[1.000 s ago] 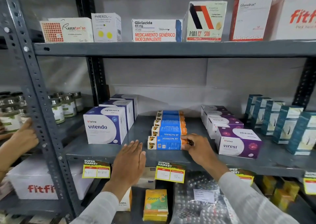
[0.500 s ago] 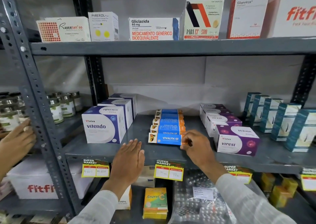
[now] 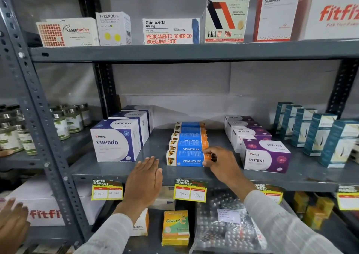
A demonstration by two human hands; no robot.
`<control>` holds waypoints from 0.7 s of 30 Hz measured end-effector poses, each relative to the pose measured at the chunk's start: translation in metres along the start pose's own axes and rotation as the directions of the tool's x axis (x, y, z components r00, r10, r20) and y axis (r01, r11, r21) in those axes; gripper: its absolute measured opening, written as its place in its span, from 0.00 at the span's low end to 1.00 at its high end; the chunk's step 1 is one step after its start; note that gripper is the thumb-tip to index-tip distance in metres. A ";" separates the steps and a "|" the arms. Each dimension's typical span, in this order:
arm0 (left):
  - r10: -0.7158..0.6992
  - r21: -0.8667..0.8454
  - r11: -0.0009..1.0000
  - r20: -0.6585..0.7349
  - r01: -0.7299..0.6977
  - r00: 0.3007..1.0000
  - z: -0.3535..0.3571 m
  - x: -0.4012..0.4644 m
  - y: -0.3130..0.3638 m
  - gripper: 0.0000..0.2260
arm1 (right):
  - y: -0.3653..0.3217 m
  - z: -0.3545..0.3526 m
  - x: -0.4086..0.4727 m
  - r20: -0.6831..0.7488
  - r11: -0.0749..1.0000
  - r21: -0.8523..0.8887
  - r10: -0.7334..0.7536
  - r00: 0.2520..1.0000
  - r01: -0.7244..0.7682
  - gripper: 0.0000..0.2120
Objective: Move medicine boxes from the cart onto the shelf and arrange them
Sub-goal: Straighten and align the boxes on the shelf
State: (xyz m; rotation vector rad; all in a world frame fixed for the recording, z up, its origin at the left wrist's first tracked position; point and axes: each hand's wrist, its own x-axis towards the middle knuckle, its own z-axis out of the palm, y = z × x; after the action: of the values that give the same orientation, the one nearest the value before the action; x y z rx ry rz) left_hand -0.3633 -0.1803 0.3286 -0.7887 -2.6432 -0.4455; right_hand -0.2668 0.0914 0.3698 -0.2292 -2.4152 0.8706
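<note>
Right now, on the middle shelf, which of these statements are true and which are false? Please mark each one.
1. The right hand touches the front Vivalyn EF box. True.
2. The left hand grips the Vitendo box. False: it is flat and open at the shelf edge, apart from that box.
3. The Vivalyn EF boxes stand in a row from front to back. True.
4. The Virest box is left of the Vitendo box. False: it is to the right.

A pharmacy shop: medicine boxes (image 3: pixel 186 157) on metal shelves (image 3: pixel 194 52) with price tags (image 3: pixel 190 190).
</note>
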 end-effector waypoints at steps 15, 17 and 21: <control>-0.001 -0.014 1.000 0.018 0.001 1.000 -0.004 -0.001 0.004 0.35 | -0.004 0.001 -0.001 0.029 0.999 -0.038 -0.012 1.000 0.013 0.16; -0.004 -0.012 1.000 0.023 0.004 1.000 -0.004 -0.001 0.003 0.35 | -0.004 0.002 -0.003 0.019 0.999 -0.051 -0.010 1.000 0.011 0.15; -0.010 -0.013 1.000 0.022 0.010 1.000 -0.006 -0.002 0.005 0.36 | -0.006 0.000 -0.005 0.000 0.999 -0.046 -0.010 1.000 0.010 0.15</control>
State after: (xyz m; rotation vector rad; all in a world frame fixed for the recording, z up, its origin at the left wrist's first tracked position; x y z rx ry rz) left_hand -0.3571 -0.1796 0.3339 -0.7892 -2.6682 -0.4592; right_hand -0.2630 0.0855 0.3711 -0.2339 -2.4361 0.8117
